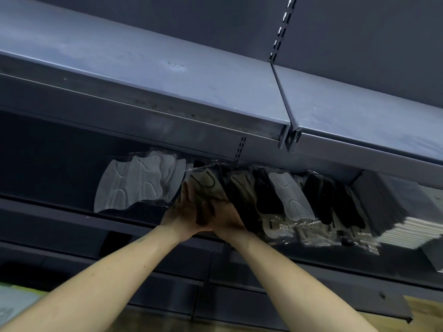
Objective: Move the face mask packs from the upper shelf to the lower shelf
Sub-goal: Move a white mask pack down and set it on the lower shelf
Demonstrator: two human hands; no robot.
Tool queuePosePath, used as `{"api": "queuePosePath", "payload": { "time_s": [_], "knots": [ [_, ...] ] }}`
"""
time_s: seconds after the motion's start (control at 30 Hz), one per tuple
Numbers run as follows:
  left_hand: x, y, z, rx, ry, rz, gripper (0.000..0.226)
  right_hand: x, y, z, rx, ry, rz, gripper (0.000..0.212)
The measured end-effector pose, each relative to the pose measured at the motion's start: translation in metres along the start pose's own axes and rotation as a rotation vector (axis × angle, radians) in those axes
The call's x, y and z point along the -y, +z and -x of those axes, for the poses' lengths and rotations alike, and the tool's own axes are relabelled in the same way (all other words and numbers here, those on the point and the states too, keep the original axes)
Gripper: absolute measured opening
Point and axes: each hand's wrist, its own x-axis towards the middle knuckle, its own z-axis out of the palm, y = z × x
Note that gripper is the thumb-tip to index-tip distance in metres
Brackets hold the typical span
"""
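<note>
both my bare forearms reach up and meet, wrists nearly touching. my left hand (185, 213) and right hand (224, 218) press side by side against the beige mask pack (206, 182), fingers straight.

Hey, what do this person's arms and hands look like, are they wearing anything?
Both forearms are bare, with no sleeves, gloves, watch or rings visible. The left hand and right hand carry dark smudges like grime, and the left forearm has small dark specks.
</note>
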Motion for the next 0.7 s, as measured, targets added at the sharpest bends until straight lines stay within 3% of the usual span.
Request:
{"api": "queuePosePath", "payload": {
  "time_s": [0.17, 0.27, 0.4, 0.5, 0.6, 0.7],
  "knots": [
    [0.008, -0.001, 0.005, 0.007, 0.188, -0.020, 0.144, -0.014, -0.002, 0.002, -0.162, -0.049, 0.144, 0.052],
    [0.009, 0.002, 0.002, 0.026, 0.190, -0.048, 0.140, -0.020, -0.003, 0.004, 0.011, 0.021, 0.115, 0.063],
    [0.003, 0.006, 0.000, 0.031, 0.150, -0.137, 0.136, -0.024, -0.007, 0.006, -0.074, -0.080, 0.059, 0.045],
    [-0.005, 0.001, 0.004, 0.003, 0.232, -0.184, 0.111, -0.030, -0.014, 0.003, -0.091, -0.134, 0.030, 0.039],
    [-0.003, -0.003, 0.002, 0.067, 0.282, -0.242, 0.085, -0.047, -0.021, -0.007, -0.186, 0.000, 0.072, 0.048],
    [0.008, -0.002, -0.002, 0.147, 0.251, -0.193, 0.084, -0.068, -0.033, -0.012, -0.184, 0.252, 0.227, 0.050]
  ]
}}
